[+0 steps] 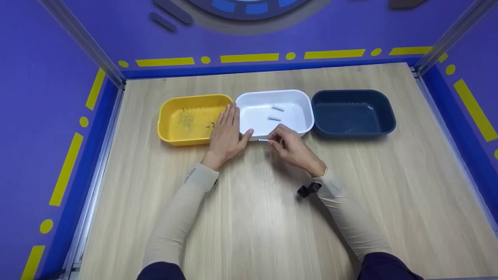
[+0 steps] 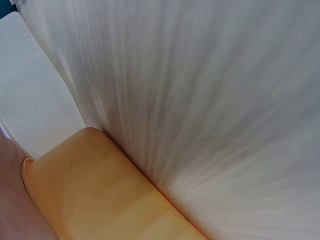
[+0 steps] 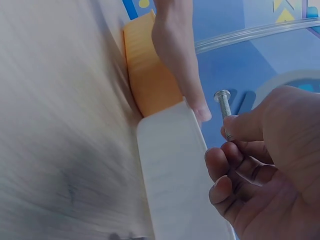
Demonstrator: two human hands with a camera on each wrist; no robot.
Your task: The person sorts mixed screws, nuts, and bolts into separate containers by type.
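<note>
Leftward from your right hand (image 1: 291,148): one bolt (image 1: 263,140), pinched | axis sideways, head toward your left hand (image 1: 227,136) | left fingers straight

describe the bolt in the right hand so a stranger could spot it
On the wooden table, find the white bin, middle of three in a row. By its near rim, the right hand pinches a silvery bolt, its head poking out. Two more bolts lie inside; only this one is held.

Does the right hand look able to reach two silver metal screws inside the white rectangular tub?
Probably yes: nothing covers those screws in the open tub, though the right hand pinches another screw.
</note>
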